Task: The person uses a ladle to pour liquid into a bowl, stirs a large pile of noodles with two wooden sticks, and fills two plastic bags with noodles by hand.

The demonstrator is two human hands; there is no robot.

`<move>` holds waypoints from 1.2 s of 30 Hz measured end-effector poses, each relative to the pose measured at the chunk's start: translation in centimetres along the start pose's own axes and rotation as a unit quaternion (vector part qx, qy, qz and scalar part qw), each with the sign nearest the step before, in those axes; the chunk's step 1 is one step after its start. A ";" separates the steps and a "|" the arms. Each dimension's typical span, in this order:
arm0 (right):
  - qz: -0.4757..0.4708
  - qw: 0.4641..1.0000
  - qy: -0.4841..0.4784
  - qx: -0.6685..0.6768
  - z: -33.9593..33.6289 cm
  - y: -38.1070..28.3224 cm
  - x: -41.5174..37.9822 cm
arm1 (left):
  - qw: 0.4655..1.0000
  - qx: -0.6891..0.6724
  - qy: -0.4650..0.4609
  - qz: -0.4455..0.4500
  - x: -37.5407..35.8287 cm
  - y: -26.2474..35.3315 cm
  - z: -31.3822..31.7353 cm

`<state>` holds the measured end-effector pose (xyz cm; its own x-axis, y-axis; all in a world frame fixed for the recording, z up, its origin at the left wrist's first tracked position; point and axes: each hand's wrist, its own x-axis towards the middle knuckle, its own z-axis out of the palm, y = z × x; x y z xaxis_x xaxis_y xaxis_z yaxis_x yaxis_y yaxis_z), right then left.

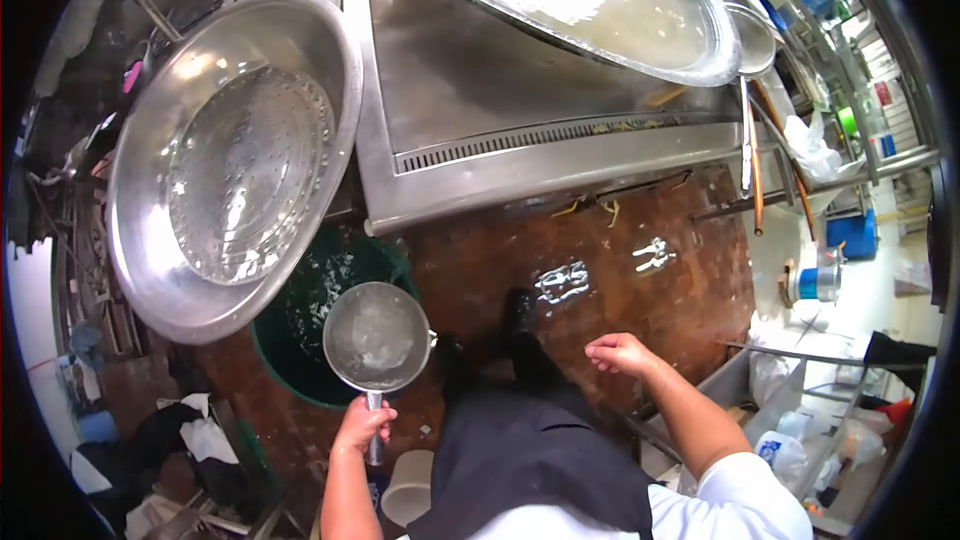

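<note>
My left hand is wrapped round the handle of a round metal strainer. The strainer is over the edge of a green tub that holds water, and something pale and wet shows in its bowl. Above the tub is a large metal basin with a perforated round part inside. My right hand hangs over the brown floor, fingers curled together, touching no object that I can see.
A steel stove top with a slotted drain spans the top, bearing a wide pan of cloudy liquid. Long-handled tools lean at its right. A white bucket stands by my legs. Shelves with bags are at right.
</note>
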<state>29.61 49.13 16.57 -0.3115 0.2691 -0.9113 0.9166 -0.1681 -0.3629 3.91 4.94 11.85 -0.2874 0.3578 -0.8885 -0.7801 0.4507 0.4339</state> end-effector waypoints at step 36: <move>0.083 0.854 0.289 0.424 14.6 16.9 -12.5 | 0.535 0.615 0.324 0.480 6.9 64.0 33.1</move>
<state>45.33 29.12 18.99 0.2062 0.5563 -0.8050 0.3481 -0.8106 -0.4709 -29.58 63.37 38.42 -0.6707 0.7286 0.1388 0.7414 0.6533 0.1531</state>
